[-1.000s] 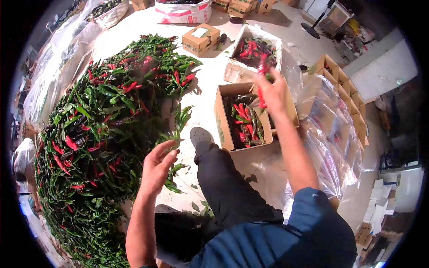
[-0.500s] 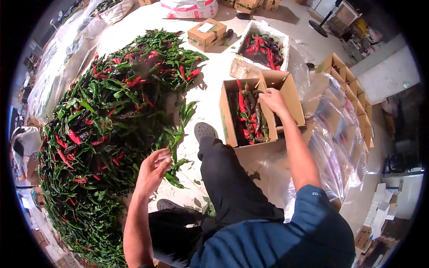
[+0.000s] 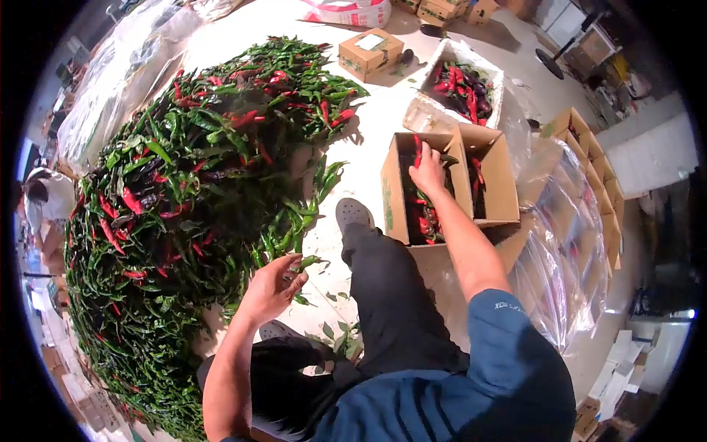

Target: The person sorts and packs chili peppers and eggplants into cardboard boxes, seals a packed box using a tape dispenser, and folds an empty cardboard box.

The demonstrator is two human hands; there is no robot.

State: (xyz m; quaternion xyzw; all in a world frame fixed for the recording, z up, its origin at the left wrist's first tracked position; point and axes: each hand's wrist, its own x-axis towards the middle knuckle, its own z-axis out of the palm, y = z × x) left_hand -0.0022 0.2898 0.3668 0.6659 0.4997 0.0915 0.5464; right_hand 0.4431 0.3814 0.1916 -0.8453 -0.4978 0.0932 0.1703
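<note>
My right hand is inside the left of two adjoining cardboard boxes. Its fingers are closed around a red chili pepper whose upper end sticks up past the thumb. More red and dark peppers lie below in the same cardboard box, partly hidden by my hand and forearm. In the adjoining cardboard box, a few red chili peppers show along the left side. My left hand hovers by the edge of a large pile of green and red peppers, fingers loosely bent and apart, nothing visible in it.
A white foam box with red peppers and eggplants stands behind the cardboard boxes. A closed carton sits farther back. Clear plastic sheeting and a divided row of cardboard boxes are at the right. Loose leaves lie near my feet.
My right hand has moved from the divider between the two boxes into the left box, onto a red chili pepper. Red peppers now show in the right box. My left hand has shifted slightly.
</note>
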